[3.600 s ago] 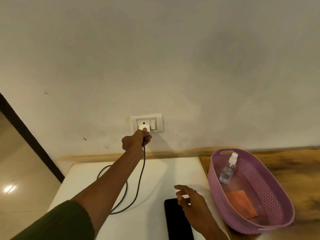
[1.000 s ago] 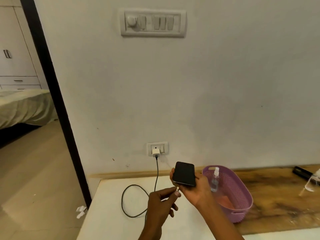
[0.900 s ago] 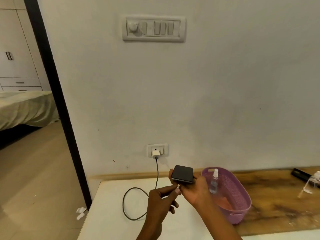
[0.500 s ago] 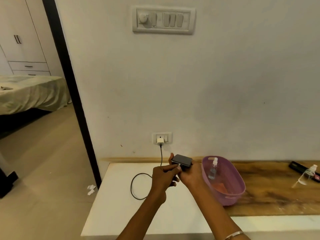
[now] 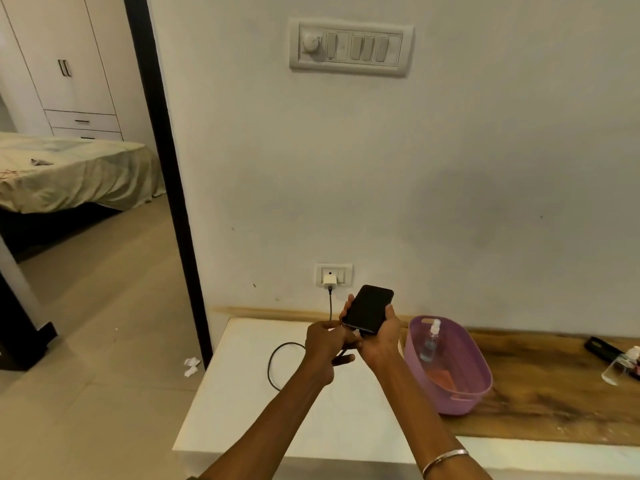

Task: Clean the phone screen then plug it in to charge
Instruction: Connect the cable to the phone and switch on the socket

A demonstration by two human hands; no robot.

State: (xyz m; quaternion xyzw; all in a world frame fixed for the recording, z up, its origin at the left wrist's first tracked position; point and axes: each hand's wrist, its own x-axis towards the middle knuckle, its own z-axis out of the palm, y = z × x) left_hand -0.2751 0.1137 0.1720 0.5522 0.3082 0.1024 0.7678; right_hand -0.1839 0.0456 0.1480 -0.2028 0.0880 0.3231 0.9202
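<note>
Phone [image 5: 369,312]: being held above the back edge of the white counter [image 5: 242,410], cupped in right hand [image 5: 380,341], fingers curling round both long sides.

Cable end: being pinched in left hand [image 5: 325,342] at the phone's lower edge; whether seated, cannot tell.

Cable [image 5: 277,362]: looping on the counter, running up to the charger [image 5: 328,280] in the wall socket.

Risks, judged: plug missing or skewing in the port if tilted; taut cable tugging the charger loose; phone slipping onto the counter.

Orientation: long axis leaning up and away toward the wall, dark screen facing the camera, port end nearest the person.
</note>
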